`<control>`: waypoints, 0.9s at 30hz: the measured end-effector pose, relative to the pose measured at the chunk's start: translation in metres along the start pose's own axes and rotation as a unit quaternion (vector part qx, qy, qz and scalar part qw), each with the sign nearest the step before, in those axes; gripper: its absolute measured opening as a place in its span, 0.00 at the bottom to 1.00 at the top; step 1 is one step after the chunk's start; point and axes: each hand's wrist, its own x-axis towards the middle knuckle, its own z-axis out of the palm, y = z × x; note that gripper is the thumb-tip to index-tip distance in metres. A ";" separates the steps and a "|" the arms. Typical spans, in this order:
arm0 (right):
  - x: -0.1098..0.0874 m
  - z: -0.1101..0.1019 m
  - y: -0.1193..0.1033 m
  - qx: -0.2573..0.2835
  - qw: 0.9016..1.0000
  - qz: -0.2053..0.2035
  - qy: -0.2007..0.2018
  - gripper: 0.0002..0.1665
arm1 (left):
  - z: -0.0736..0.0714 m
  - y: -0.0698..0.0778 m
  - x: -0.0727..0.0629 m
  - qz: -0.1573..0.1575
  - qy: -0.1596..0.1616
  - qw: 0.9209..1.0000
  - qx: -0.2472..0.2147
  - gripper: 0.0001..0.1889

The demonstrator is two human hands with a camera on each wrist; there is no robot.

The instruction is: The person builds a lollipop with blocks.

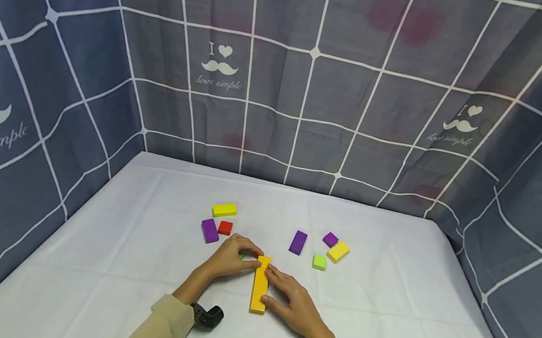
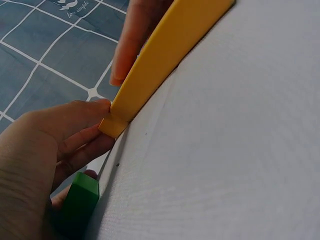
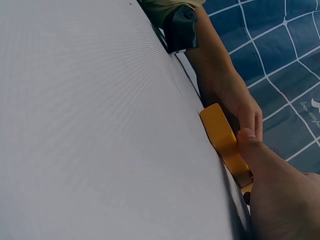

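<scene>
Sleeve [image 1: 161, 328], left grip [image 1: 228, 257] pinching short block [image 1: 264, 260], right grip [image 1: 297, 306] uncurled against yellow bar [image 1: 259, 292] (long axis pointing forward)

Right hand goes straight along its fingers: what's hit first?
Probably the orange blocks, near where the two meet; the right hand looks right up against them, though exact contact is unclear. The left hand lies just across.

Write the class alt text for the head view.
A left hand holds a small yellow block at the far end of a long yellow block, which the right hand touches, on a white table. Coloured blocks lie nearby; a grey checked curtain hangs behind.
</scene>
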 end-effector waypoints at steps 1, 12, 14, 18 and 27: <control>0.000 0.000 0.000 -0.007 1.000 0.000 -0.002 0.34 | 0.000 0.000 0.000 0.001 0.000 1.000 -0.001 0.12; 0.000 0.000 -0.002 -0.019 1.000 0.001 -0.004 0.34 | -0.003 -0.002 0.002 0.008 0.031 0.998 -0.057 0.16; 0.001 0.000 -0.002 -0.017 1.000 0.003 -0.005 0.34 | -0.009 0.000 0.003 0.011 0.057 0.995 -0.082 0.15; 0.001 0.000 -0.001 -0.014 1.000 0.005 -0.005 0.34 | -0.031 -0.002 0.003 0.038 0.117 0.987 -0.105 0.11; 0.000 0.000 0.000 -0.012 1.000 -0.001 -0.004 0.35 | -0.091 -0.045 -0.018 -0.009 0.109 0.993 -0.051 0.19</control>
